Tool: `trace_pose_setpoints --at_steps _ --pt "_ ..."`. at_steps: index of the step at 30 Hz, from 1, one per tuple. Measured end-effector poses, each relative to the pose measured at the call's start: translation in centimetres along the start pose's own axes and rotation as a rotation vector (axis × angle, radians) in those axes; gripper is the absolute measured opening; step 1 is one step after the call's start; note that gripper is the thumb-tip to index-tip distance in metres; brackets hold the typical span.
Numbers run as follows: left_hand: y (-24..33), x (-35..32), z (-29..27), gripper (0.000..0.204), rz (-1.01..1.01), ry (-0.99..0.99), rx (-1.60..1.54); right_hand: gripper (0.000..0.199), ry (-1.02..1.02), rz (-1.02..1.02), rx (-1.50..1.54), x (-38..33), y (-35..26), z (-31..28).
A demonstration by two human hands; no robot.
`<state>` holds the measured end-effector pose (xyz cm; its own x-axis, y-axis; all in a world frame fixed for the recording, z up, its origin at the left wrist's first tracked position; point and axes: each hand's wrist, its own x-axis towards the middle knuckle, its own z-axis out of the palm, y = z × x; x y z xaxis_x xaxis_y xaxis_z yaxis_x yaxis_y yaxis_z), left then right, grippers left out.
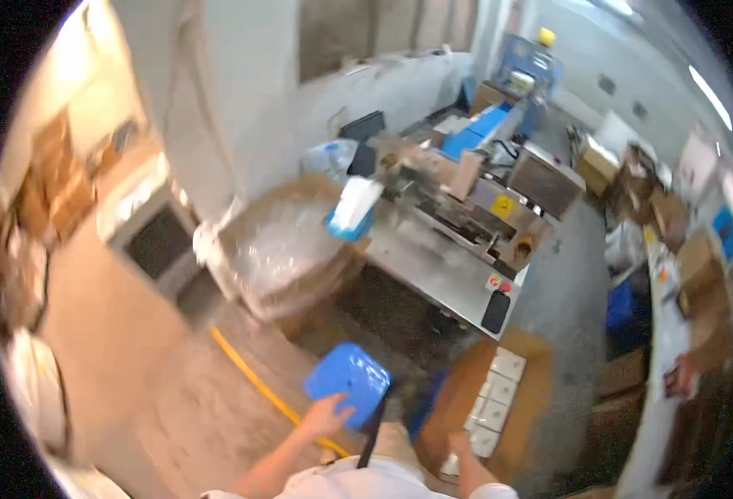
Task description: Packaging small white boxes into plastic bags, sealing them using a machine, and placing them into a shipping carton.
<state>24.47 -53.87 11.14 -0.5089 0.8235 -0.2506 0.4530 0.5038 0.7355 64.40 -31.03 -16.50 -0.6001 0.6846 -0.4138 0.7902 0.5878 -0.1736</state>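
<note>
Blue stool [349, 383] — left hand [326, 415] grips its edge — right hand [459, 442] unclear.

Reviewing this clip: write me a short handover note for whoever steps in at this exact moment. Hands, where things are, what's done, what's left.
Left hand: on the near edge of a blue square lid or tray, held out over the floor; the grip is blurred.
Right hand: reaching down into the open cardboard box at the person's right, at the white packets stacked in a row inside it. Whether it grips one cannot be told.
Ahead: the metal packing machine, with a white and blue pack at its near left end.
Done: packets are already stacked in the box.
Left: unclear from this view.
</note>
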Motion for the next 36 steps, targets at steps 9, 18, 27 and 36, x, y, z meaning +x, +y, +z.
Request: trace_pose_setpoints --at_steps 9,18,27,36 --pt "-13.1 -29.1 3.2 0.049 -0.525 -0.132 -0.183 0.023 -0.187 0.220 1.151 -13.6 -17.3 -8.1" --pt "-6.1 -28.2 9.8 0.048 -0.087 -0.267 0.331 0.035 -0.244 -0.178 0.805 -31.4 -14.6 4.2" --pt "20.3 -28.1 31.3 0.047 0.302 -0.419 0.352 0.020 0.335 0.812 1.398 -60.9 19.6 14.1" --pt "36.4 -39.3 53.0 0.051 0.701 -1.091 0.306 0.011 0.583 1.451 1.862 -87.3 34.0 27.6"
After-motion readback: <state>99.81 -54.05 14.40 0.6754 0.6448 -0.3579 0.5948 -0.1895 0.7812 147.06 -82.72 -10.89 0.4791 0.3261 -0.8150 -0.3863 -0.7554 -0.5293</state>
